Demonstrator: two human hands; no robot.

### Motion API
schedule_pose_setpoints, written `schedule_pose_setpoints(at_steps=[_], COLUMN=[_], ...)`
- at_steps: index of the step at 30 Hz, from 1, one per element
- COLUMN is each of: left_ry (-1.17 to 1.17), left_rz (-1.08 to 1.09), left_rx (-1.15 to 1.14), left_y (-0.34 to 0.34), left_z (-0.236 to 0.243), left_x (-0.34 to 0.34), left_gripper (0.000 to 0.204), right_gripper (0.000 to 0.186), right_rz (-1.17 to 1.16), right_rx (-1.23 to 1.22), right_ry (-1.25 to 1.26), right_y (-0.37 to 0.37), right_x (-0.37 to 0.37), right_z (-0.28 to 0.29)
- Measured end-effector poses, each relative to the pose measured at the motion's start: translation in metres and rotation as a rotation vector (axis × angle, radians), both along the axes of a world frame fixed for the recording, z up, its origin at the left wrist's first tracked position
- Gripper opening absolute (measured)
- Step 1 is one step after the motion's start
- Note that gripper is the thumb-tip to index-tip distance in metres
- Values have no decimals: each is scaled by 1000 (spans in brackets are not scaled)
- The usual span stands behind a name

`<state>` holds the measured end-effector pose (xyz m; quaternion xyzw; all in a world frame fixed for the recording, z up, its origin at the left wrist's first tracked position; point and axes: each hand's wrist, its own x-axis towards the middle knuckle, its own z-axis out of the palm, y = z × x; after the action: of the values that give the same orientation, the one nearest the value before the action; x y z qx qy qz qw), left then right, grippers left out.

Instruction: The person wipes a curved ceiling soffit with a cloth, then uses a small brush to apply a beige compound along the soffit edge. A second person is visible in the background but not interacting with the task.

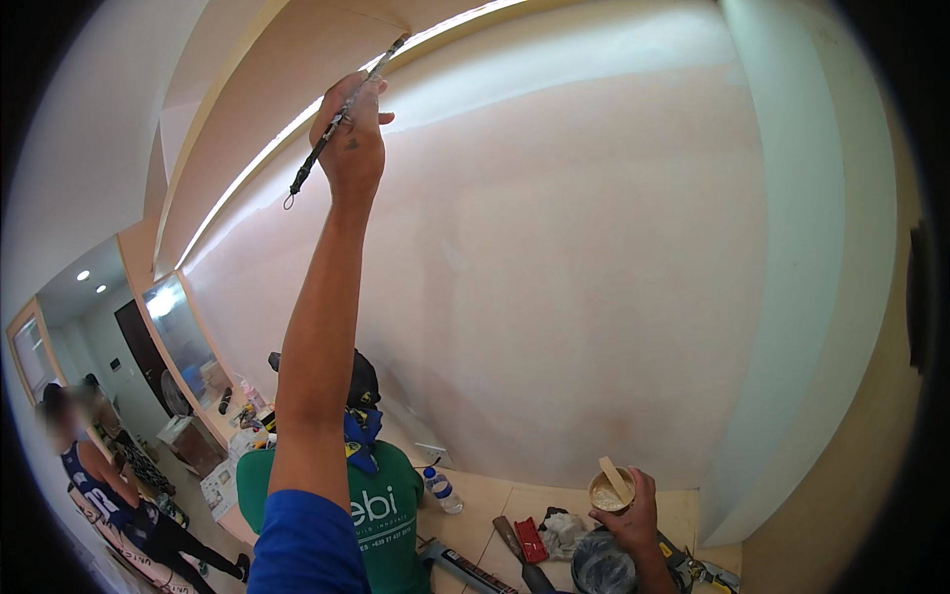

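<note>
My left hand [348, 134] is raised high, gripping a long, thin, dark brush [313, 158], with its tip at the beige panel [297, 45] beside a bright light slot above the pale pink wall. At lower right, my right hand [638, 510] holds a small cup [604, 497] of beige substance with a flat wooden stick [616, 478] standing tilted in it. A dark bag or bucket lined with plastic [604, 564] is below the cup.
A co-worker in green [386, 495] is below my left arm. Two people stand at left [99, 475]. On the wooden surface [480, 475] lie a bottle [442, 490], sealant tube [460, 564], red case [529, 540] and several tools. A pale column [811, 297] rises at right.
</note>
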<state>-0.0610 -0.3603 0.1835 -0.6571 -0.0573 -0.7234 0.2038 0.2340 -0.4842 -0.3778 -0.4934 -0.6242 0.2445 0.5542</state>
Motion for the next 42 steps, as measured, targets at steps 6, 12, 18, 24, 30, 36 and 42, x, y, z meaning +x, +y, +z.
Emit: schedule_pose_setpoints(at_steps=[6, 12, 18, 24, 30, 36, 42], left_ry=[40, 28, 37, 37, 38, 37, 51], left_rz=[35, 56, 70, 62, 58, 52, 58], left_rx=[-24, -7, 9, -6, -22, -53, -32], left_y=[0, 3, 1, 0, 3, 6, 7], left_z=[1, 5, 3, 0, 4, 1, 1], left_x=[4, 6, 3, 3, 4, 3, 3], left_gripper=[24, 24, 24, 22, 23, 24, 24], right_gripper=[103, 103, 103, 103, 103, 102, 102], right_rz=[6, 7, 1, 14, 18, 11, 13], right_rx=[7, 10, 11, 9, 0, -12, -7], right_ry=[11, 19, 9, 11, 14, 16, 11], right_y=[6, 6, 6, 6, 7, 8, 10], right_x=[1, 1, 2, 3, 3, 3, 4], right_z=[-5, -5, -6, -7, -8, -10, -13])
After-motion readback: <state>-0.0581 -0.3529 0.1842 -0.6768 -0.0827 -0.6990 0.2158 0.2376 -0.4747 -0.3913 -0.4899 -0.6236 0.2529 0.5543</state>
